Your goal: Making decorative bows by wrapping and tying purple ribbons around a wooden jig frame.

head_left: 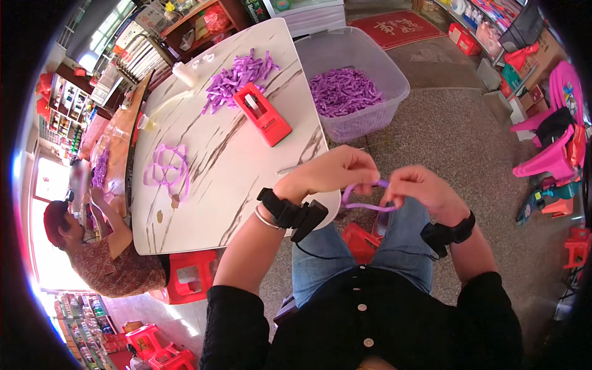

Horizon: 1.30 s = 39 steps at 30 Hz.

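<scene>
A narrow purple ribbon (369, 206) hangs in a loose loop over my lap, just off the table's right edge. My left hand (345, 169) pinches it at the upper left of the loop. On the other side, my right hand (422, 188) has thumb and fingers closed on the ribbon too. Longer loops of lilac ribbon (166, 172) lie loose on the marble-patterned table (240, 166). A heap of folded purple ribbon pieces (240, 77) sits at the table's far side, beside a red tape dispenser (264, 117).
Right of the table stands a translucent plastic bin (394, 92) holding many purple pieces (344, 92). A white bottle (184, 74) and a small cup (145, 122) are on the table. At the left, another person (102, 246) sits on a red stool (192, 277).
</scene>
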{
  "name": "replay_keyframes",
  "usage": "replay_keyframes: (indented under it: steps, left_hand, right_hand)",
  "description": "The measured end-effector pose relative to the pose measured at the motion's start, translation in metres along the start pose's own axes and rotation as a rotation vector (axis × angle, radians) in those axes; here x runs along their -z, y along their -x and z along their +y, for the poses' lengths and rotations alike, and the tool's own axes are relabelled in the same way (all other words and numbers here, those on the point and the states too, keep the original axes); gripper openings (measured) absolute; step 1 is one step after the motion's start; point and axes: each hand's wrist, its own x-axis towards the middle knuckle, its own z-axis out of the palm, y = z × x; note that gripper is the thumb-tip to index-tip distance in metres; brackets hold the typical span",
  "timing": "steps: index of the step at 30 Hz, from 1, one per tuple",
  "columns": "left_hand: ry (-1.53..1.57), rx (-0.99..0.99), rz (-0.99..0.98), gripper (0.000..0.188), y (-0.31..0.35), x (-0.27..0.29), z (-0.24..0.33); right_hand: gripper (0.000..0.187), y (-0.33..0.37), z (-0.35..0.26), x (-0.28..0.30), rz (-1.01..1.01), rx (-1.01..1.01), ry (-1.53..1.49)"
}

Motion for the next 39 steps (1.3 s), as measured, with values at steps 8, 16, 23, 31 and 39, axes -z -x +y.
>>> replay_keyframes:
  steps: [8, 16, 23, 31, 39]
  left_hand:
    - [-0.111, -0.047, 0.675, 0.022, -0.004, 0.022, -0.051]
    - [-0.028, 0.019, 0.712, 0.021, -0.009, 0.021, -0.073]
    - [-0.045, 0.012, 0.674, 0.022, -0.007, 0.023, -0.073]
    - [-0.087, 0.001, 0.647, 0.023, -0.008, 0.024, -0.073]
    - [-0.15, -0.005, 0.659, 0.022, -0.013, 0.023, -0.072]
  right_hand:
    - [0.02, -0.043, 0.033, 0.027, 0.587, 0.267, 0.174]
    - [0.016, -0.085, 0.071, 0.024, 0.592, 0.412, 0.101]
    - [0.015, -0.079, 0.07, 0.023, 0.508, 0.395, 0.117]
    - [0.016, -0.098, 0.094, 0.015, 0.341, 0.349, 0.053]
    - [0.016, -0.101, 0.104, 0.003, 0.37, 0.377, 0.028]
